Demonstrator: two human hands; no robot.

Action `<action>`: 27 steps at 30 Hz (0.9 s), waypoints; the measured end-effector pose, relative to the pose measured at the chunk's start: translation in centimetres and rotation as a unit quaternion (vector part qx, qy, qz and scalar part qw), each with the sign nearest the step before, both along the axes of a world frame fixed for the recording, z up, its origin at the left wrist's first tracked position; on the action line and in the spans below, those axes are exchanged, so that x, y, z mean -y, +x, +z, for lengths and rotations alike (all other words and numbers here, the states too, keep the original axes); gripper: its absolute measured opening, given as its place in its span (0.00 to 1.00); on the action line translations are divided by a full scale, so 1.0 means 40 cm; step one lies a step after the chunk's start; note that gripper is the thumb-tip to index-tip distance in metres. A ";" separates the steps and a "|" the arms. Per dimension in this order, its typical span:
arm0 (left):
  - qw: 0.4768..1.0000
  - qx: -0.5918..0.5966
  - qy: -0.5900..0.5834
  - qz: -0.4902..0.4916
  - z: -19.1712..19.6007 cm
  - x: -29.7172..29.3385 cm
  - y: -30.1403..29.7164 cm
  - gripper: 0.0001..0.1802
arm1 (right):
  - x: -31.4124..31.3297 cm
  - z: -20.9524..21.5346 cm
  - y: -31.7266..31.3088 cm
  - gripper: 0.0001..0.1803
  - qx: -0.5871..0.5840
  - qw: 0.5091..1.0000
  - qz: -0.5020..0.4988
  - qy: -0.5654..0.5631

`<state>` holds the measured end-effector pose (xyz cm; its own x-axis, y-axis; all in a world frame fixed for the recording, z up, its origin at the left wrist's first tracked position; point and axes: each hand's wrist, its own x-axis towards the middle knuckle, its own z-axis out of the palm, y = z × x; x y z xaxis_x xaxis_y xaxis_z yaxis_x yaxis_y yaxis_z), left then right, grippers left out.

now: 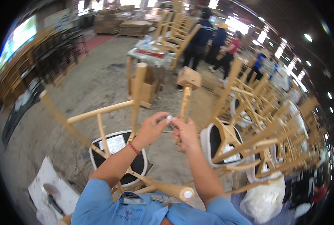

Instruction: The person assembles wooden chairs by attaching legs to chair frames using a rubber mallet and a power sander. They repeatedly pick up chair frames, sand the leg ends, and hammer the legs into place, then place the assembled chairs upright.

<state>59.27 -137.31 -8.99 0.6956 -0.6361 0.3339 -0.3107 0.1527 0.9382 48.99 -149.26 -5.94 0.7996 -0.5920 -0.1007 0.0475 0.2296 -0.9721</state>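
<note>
My left hand [152,128] is closed in a pinch at a small round white furniture glide [169,117]. The thumb and finger of my right hand [186,134] meet it there too. Wrapped in the right hand's other fingers is the handle of a wooden mallet [189,78], its block head pointing up. Below my hands a wooden chair [101,112] stands upside down, legs in the air and its black seat underside low. The chair's near leg [170,189] ends in a white disc close to my shirt.
Several upturned wooden chairs [257,140] crowd the right side. A plastic bag [264,197] lies at lower right, a white sheet with tools [50,191] at lower left. Ahead stands a cluttered worktable [148,55]. People [200,35] stand beyond it, near stacked cardboard [134,28].
</note>
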 end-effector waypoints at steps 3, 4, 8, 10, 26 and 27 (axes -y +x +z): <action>0.986 0.099 -0.040 0.131 0.077 0.016 0.107 0.15 | 0.046 0.007 -0.017 0.13 -0.011 1.000 -0.012 -0.002; 0.978 0.123 -0.048 0.164 0.119 0.014 0.166 0.16 | 0.055 0.017 -0.021 0.13 -0.001 1.000 0.000 0.008; 0.974 0.099 -0.039 0.201 0.231 -0.016 0.406 0.18 | 0.038 0.064 0.000 0.14 0.032 0.998 0.061 0.008; 0.990 0.018 -0.021 0.141 0.252 -0.008 0.465 0.19 | 0.041 0.078 0.007 0.15 0.034 0.996 0.077 -0.020; 0.989 -0.148 0.006 -0.015 0.229 0.031 0.516 0.21 | 0.091 0.208 0.075 0.13 -0.049 0.959 0.099 -0.263; 0.989 -0.144 0.007 -0.011 0.228 0.027 0.518 0.21 | 0.090 0.239 0.087 0.13 -0.050 0.948 0.105 -0.296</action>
